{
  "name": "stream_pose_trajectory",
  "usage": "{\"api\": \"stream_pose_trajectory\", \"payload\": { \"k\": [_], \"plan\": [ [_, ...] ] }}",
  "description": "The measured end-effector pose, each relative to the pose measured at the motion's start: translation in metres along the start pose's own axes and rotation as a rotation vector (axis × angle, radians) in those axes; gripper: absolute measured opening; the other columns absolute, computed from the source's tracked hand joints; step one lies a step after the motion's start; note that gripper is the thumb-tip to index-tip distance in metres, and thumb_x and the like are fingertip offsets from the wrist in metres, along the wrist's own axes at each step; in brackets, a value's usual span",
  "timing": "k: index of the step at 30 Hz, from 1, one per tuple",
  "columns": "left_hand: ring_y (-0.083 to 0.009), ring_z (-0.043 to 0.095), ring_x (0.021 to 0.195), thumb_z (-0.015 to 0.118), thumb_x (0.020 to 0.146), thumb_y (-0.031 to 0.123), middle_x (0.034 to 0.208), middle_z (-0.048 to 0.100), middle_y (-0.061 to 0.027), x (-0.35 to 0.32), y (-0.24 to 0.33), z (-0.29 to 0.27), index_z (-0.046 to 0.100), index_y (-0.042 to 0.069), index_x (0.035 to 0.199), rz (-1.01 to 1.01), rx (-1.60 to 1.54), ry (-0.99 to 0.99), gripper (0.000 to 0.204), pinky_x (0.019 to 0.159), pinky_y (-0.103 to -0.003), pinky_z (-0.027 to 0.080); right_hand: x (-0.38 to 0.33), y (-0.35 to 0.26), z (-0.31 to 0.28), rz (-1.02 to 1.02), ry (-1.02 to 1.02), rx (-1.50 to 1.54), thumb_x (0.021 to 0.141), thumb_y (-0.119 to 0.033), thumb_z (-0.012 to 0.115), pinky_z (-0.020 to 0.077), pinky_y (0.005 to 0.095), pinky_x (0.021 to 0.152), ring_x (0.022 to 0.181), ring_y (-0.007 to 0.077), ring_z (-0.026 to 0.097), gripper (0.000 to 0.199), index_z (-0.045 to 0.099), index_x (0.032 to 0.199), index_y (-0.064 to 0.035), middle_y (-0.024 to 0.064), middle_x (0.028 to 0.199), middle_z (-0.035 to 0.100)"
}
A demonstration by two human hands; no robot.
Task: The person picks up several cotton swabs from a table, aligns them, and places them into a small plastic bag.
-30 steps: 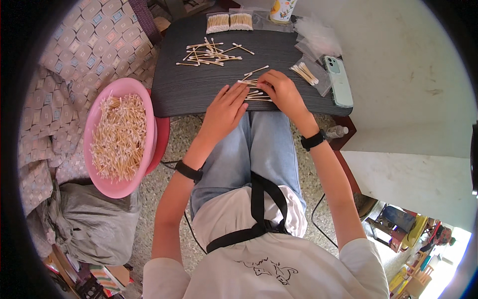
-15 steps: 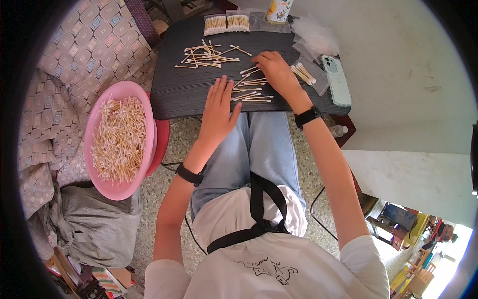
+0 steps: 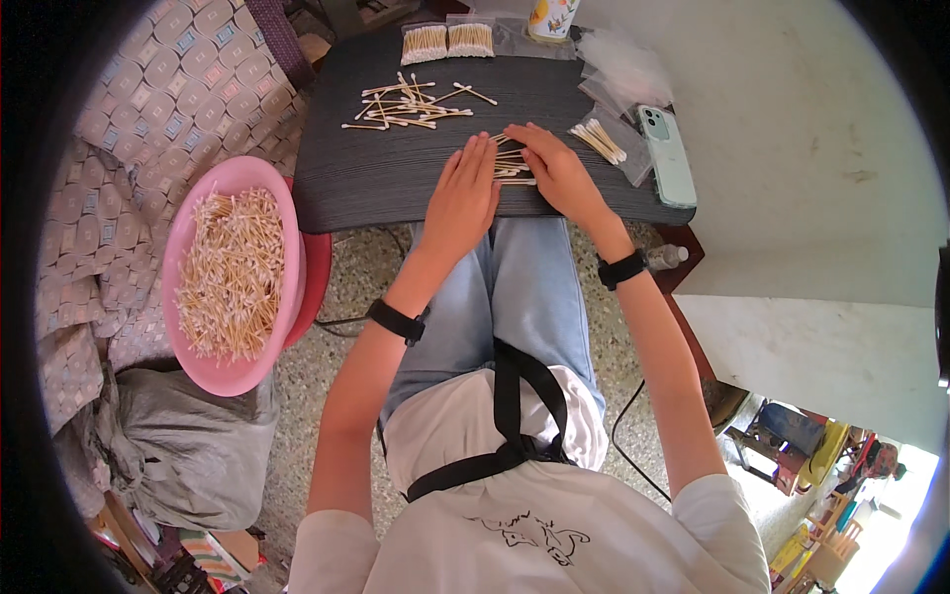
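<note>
Several cotton swabs [image 3: 513, 168] lie roughly side by side on the dark table [image 3: 356, 178], between my two hands. My left hand [image 3: 463, 188] is flat with its fingers stretched out, its edge against the left ends of the swabs. On the other side my right hand [image 3: 557, 173] lies along their right ends, fingers extended and curving over the far side. Neither hand grips a swab. Beyond them is a loose, crossed pile of cotton swabs [image 3: 406, 107]. A clear bag [image 3: 633, 158] with a small bundle of swabs [image 3: 598, 142] on it rests right of my right hand.
A pink basin [image 3: 176, 287] full of swabs stands at the left. Two filled clear bags [image 3: 447, 44], a patterned cup [image 3: 552, 18] and empty plastic bags [image 3: 623, 61] line the table's far edge. A pale green phone [image 3: 669, 158] lies by the right wall [image 3: 792, 129].
My hands have come closer together, the left moving right and the right moving slightly nearer. The swabs between them now lie in a tighter, more even group.
</note>
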State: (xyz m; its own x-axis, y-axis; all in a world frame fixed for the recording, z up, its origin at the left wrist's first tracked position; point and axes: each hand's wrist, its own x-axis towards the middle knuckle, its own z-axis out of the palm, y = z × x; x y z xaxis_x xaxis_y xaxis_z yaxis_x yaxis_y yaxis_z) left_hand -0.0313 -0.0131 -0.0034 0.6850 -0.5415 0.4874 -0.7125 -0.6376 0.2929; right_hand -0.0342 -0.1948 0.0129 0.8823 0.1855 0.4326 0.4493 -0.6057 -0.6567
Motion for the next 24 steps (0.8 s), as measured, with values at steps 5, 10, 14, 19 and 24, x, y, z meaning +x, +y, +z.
{"api": "stream_pose_trajectory", "payload": {
  "k": [5, 10, 14, 19, 24],
  "plan": [
    [-0.0357, 0.033, 0.134, 0.051, 0.094, 0.020, 0.142, 0.036, -0.0234, 0.010, -0.003, -0.002, 0.034, -0.004, 0.137, -0.059, -0.093, 0.044, 0.053, 0.112, -0.045, 0.026, 0.005, -0.004, 0.001, 0.012, 0.109, 0.016, 0.090, -0.003, 0.049, 0.0387, 0.0423, 0.102, 0.121, 0.0360, 0.048, 0.030, 0.057, 0.119, -0.0020, 0.0182, 0.122, 0.056],
    [-0.0363, 0.032, 0.135, 0.049, 0.095, 0.024, 0.143, 0.036, -0.0228, 0.010, -0.013, 0.003, 0.035, -0.002, 0.138, -0.047, -0.004, -0.043, 0.052, 0.112, -0.045, 0.024, 0.005, 0.003, 0.011, -0.062, 0.018, -0.036, 0.091, -0.004, 0.048, 0.0371, 0.0443, 0.103, 0.123, 0.0376, 0.045, 0.031, 0.056, 0.121, -0.0010, 0.0183, 0.124, 0.055],
    [-0.0336, 0.031, 0.136, 0.045, 0.098, 0.029, 0.144, 0.035, -0.0217, 0.009, -0.017, 0.003, 0.033, -0.002, 0.140, -0.159, -0.156, 0.008, 0.054, 0.112, -0.041, 0.024, 0.004, -0.005, 0.011, 0.009, 0.069, -0.009, 0.093, -0.007, 0.047, 0.0362, 0.0442, 0.103, 0.124, 0.0382, 0.045, 0.032, 0.052, 0.124, 0.0007, 0.0192, 0.124, 0.055],
    [-0.0327, 0.034, 0.134, 0.040, 0.100, 0.035, 0.143, 0.038, -0.0212, 0.035, 0.002, 0.000, 0.032, -0.003, 0.140, -0.621, -0.946, 0.190, 0.055, 0.110, -0.039, 0.026, 0.011, -0.004, 0.028, 0.089, 0.167, 0.086, 0.095, -0.010, 0.047, 0.0369, 0.0431, 0.103, 0.123, 0.0387, 0.046, 0.032, 0.051, 0.125, 0.0019, 0.0219, 0.122, 0.056],
    [-0.0317, 0.036, 0.133, 0.039, 0.100, 0.034, 0.141, 0.040, -0.0206, 0.032, -0.004, 0.001, 0.035, -0.002, 0.139, -0.616, -0.972, 0.249, 0.053, 0.109, -0.038, 0.028, 0.017, -0.018, 0.036, 0.209, 0.174, 0.377, 0.096, -0.010, 0.044, 0.0387, 0.0428, 0.101, 0.119, 0.0408, 0.049, 0.033, 0.050, 0.125, 0.0030, 0.0236, 0.121, 0.056]
  ]
}}
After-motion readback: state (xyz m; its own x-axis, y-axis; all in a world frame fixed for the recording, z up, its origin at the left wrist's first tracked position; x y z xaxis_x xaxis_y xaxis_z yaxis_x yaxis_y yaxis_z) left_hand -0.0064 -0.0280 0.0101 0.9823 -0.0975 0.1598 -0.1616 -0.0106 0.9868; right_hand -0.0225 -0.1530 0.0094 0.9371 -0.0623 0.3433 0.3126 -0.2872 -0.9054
